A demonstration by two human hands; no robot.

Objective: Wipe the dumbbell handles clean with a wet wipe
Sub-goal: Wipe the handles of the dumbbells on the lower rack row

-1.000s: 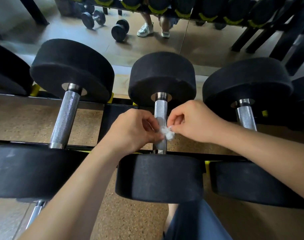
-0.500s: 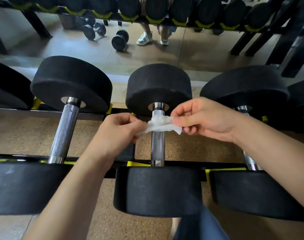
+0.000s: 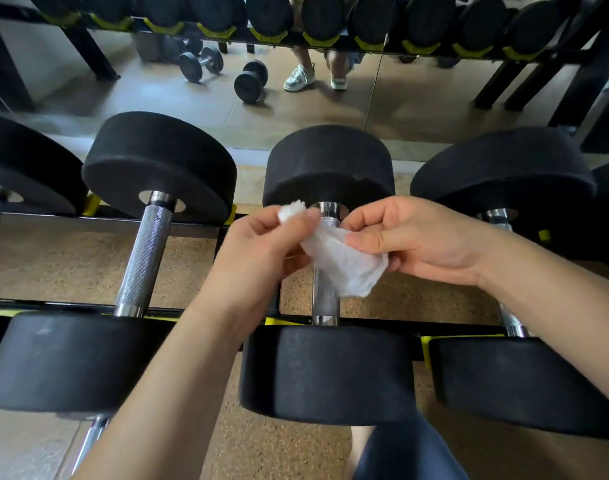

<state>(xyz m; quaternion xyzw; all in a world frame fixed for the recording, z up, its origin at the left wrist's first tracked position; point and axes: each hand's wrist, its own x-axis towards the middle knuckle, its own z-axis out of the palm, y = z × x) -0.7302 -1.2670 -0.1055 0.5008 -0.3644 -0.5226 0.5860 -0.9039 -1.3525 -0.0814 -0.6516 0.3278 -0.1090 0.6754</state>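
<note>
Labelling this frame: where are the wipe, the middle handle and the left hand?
wipe (image 3: 344, 265), head view, middle of the sheet.
middle handle (image 3: 325, 303), head view, bare metal below the wipe.
left hand (image 3: 258, 251), head view, back of the hand.

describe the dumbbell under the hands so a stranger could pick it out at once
On the black rack with yellow cradles, dumbbells lie in a row. Take the middle dumbbell. Only its chrome handle is partly hidden behind a white wet wipe, pinched by the left hand and right hand.
</note>
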